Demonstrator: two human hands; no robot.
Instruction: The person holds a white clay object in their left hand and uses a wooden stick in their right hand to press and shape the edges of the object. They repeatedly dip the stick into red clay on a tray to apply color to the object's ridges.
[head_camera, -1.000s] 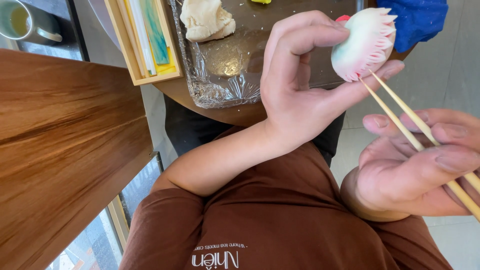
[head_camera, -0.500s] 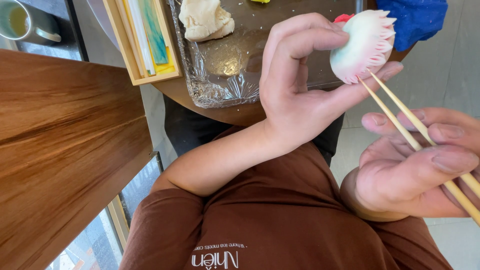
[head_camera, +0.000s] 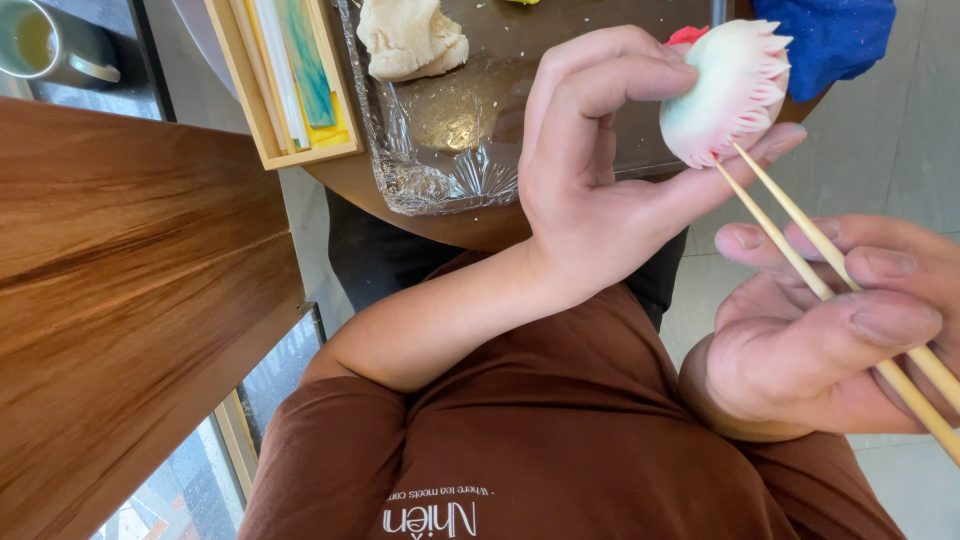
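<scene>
We see the left hand (head_camera: 600, 190) curled around a round ball of dough (head_camera: 728, 92), white with pink and green, pinched between fingers and thumb. The right hand (head_camera: 830, 340) grips two chopsticks (head_camera: 800, 250), their tips touching the ball's bottom edge. Beyond the left hand sits a foil tray (head_camera: 440, 150) with a pale dough lump (head_camera: 410, 38).

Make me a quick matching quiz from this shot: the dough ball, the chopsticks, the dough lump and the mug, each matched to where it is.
Things:
1. pastel dough ball
2. chopsticks
3. pale dough lump
4. mug

Places:
A. on the foil-lined tray
B. top left corner, beyond the wooden surface
C. in the left hand
D. in the right hand

Pairs: 1-C, 2-D, 3-A, 4-B
</scene>
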